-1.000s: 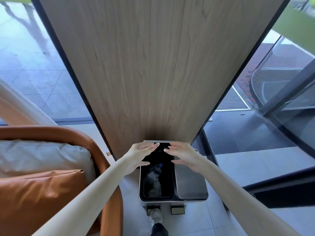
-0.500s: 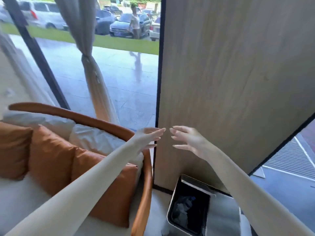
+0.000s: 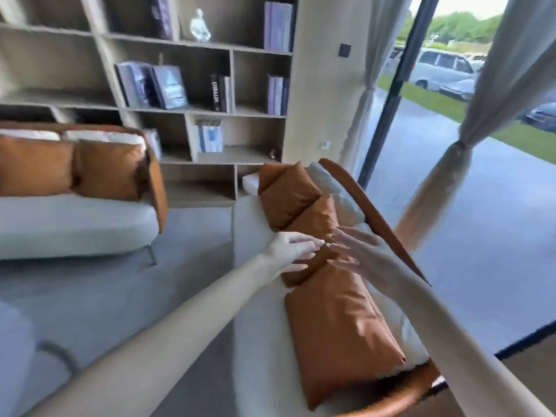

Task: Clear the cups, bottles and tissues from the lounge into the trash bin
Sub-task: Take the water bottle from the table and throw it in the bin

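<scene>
Orange cushions (image 3: 340,320) are lying in a row along the sofa (image 3: 255,296) running from the centre to the lower right of the frame. Both arms are reaching out over it, the hands meeting at centre. The left hand (image 3: 290,251) is holding its fingers (image 3: 307,245) straight and close together. The right hand (image 3: 358,254), blurred, is showing its fingers (image 3: 343,236) loosely spread. The fingertips are almost touching, and neither hand is gripping anything. A second sofa (image 3: 75,224) is standing at left, a bookshelf (image 3: 210,115) is rising behind it, and a tied curtain (image 3: 445,182) is hanging at right. Where the cups, bottles, tissues and bin are lying, I cannot tell.
</scene>
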`<state>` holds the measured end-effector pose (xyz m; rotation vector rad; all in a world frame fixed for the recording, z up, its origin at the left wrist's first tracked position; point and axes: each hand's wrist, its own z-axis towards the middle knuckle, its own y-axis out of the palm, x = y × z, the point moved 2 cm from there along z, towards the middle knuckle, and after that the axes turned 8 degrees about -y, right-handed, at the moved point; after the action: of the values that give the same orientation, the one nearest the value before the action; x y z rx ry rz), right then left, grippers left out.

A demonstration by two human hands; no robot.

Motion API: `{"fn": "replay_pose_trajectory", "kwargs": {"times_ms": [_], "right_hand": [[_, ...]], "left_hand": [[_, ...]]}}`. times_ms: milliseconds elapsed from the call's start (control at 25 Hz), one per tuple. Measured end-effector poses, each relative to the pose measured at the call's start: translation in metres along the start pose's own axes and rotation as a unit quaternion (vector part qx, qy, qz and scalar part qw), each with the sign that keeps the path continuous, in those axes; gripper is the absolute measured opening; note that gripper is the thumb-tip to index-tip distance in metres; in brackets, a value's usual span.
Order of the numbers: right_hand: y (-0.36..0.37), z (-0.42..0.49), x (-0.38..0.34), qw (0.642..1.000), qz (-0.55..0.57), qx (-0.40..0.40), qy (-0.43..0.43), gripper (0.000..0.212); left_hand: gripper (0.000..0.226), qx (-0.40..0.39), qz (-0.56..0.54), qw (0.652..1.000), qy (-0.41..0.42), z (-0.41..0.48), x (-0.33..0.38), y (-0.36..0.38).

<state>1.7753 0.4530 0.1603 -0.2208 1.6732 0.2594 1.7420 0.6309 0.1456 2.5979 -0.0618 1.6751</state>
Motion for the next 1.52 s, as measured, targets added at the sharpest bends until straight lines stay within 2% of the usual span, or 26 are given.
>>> {"fn": "replay_pose_trajectory", "kwargs": {"times_ms": [80, 160, 320, 480, 640, 800, 880, 1160, 1320, 1520], "right_hand": [[0.072, 0.022, 0.006, 0.996, -0.006, -0.088, 0.005, 0.058], [0.145, 0.037, 0.012, 0.986, -0.010, -0.164, 0.013, 0.059], [0.271, 0.054, 0.016, 0.956, -0.010, -0.291, 0.021, 0.086], [0.407, 0.060, 0.014, 0.919, -0.009, -0.394, 0.026, 0.067], [0.514, 0.060, 0.010, 0.887, -0.023, -0.461, 0.013, 0.069], [0.616, 0.056, 0.009, 0.858, -0.044, -0.511, 0.001, 0.041], [0.659, 0.050, 0.008, 0.844, -0.040, -0.535, -0.008, 0.035], [0.810, -0.001, 0.040, 0.758, -0.085, -0.646, -0.023, 0.049], [0.886, -0.022, 0.061, 0.722, -0.096, -0.685, -0.013, 0.038], [0.987, -0.031, 0.105, 0.691, -0.117, -0.713, 0.004, 0.048]], "left_hand": [[0.008, 0.094, -0.039, 0.995, -0.005, -0.028, -0.016, -0.066], [0.006, 0.177, -0.088, 0.980, -0.008, -0.061, -0.032, -0.131], [0.018, 0.298, -0.146, 0.943, -0.013, -0.126, -0.049, -0.231], [0.028, 0.394, -0.185, 0.900, -0.010, -0.193, -0.068, -0.327], [0.029, 0.459, -0.213, 0.863, 0.004, -0.243, -0.078, -0.404], [0.026, 0.497, -0.241, 0.833, 0.025, -0.288, -0.095, -0.467], [0.029, 0.516, -0.245, 0.820, 0.029, -0.311, -0.107, -0.493], [0.029, 0.601, -0.320, 0.731, 0.031, -0.405, -0.173, -0.580], [0.031, 0.632, -0.355, 0.688, 0.019, -0.438, -0.215, -0.620], [0.038, 0.665, -0.377, 0.644, -0.007, -0.468, -0.268, -0.691]]}}
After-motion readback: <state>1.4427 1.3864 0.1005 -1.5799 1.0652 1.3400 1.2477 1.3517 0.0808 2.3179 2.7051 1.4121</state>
